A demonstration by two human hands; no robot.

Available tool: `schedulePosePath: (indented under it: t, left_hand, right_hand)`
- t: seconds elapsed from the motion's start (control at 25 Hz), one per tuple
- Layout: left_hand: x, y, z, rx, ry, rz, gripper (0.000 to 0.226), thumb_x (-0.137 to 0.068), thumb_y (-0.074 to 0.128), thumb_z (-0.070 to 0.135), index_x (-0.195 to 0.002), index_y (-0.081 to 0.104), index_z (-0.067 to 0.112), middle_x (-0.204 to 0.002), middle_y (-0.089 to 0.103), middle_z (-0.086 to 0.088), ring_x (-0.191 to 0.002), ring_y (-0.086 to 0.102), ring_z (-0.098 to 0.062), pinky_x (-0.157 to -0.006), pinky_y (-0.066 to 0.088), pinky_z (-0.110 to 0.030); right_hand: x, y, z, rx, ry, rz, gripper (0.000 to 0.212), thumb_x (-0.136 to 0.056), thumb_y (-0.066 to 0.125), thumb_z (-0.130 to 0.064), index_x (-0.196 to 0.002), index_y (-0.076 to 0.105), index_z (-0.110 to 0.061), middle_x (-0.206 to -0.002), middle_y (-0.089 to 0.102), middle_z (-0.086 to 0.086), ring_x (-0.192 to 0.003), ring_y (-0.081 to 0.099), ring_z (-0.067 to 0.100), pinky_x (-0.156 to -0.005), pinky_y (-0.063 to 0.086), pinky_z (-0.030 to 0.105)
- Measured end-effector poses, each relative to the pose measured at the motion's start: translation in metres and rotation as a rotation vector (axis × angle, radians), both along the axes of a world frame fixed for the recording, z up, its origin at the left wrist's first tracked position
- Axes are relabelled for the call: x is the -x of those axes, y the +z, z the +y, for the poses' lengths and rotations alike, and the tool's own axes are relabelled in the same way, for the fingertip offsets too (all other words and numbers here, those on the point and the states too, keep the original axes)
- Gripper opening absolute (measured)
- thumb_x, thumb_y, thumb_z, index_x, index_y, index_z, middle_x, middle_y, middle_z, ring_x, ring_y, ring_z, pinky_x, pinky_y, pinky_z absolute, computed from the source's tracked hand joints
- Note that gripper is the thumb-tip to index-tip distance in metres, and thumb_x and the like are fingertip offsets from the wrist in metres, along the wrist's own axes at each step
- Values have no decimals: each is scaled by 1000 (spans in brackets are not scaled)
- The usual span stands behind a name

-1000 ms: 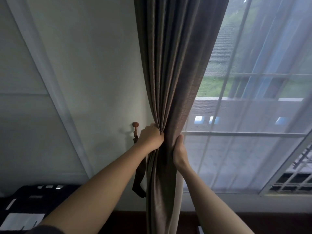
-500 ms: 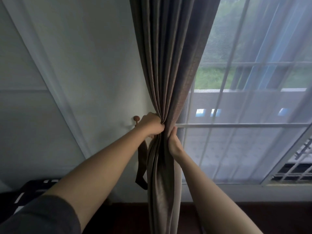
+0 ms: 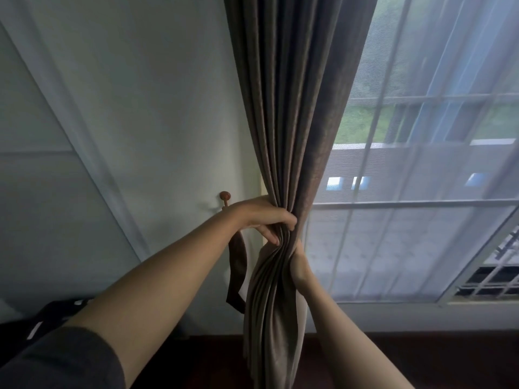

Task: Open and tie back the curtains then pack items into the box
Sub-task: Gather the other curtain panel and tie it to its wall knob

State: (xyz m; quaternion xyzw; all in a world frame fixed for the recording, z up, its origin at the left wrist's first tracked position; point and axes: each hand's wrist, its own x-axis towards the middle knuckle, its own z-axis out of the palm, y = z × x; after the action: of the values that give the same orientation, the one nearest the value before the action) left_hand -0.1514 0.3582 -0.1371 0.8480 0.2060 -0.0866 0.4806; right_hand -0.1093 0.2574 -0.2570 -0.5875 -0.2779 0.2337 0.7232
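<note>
A dark brown curtain [image 3: 292,108] hangs bunched into tight folds at the window's left edge. My left hand [image 3: 261,214] grips the bunch from the left, fingers curled round the folds. Just below it my right hand [image 3: 299,265] holds the same bunch from the right side, partly hidden behind the cloth. A brown tie-back strap [image 3: 237,273] dangles from a round wooden wall hook [image 3: 225,196] just left of my left hand.
A sheer white curtain [image 3: 421,192] covers the window [image 3: 407,203] to the right. The pale wall [image 3: 140,108] fills the left. A black object with white labels [image 3: 53,313] lies at the lower left, above a dark floor [image 3: 421,357].
Both hands have squeezed the curtain into a narrower bunch. My right hand has slid lower and closer under the left. The view has shifted slightly.
</note>
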Motion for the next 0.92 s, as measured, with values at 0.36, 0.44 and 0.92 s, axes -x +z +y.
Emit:
schedulePosePath:
  t: [0.36,0.44,0.92]
  left_hand:
    - [-1,-8,-23,-510,138,-96,54,-67,66,60,-108,63,26,-100,69,0,-79,69,-16,-67,59,-29]
    - [-1,-5,-29,-697,167,-85,60,-71,60,63,-118,59,26,-114,65,-1,-98,63,-21,-78,50,-26]
    - [-8,-40,-31,-109,351,-493,22,-69,71,17,-85,57,22,-76,57,11,-72,58,-8,-63,44,-17]
  right_hand:
    - [7,-8,12,72,-9,16,40,-103,27,-19,-134,39,3,-121,55,13,-101,57,6,-84,51,20]
    - [6,-10,11,97,-15,-13,41,-104,23,-14,-140,34,2,-135,48,14,-121,50,15,-92,46,13]
    - [7,-19,12,162,7,56,42,-104,25,-29,-135,44,-7,-115,57,-5,-111,54,9,-97,47,27]
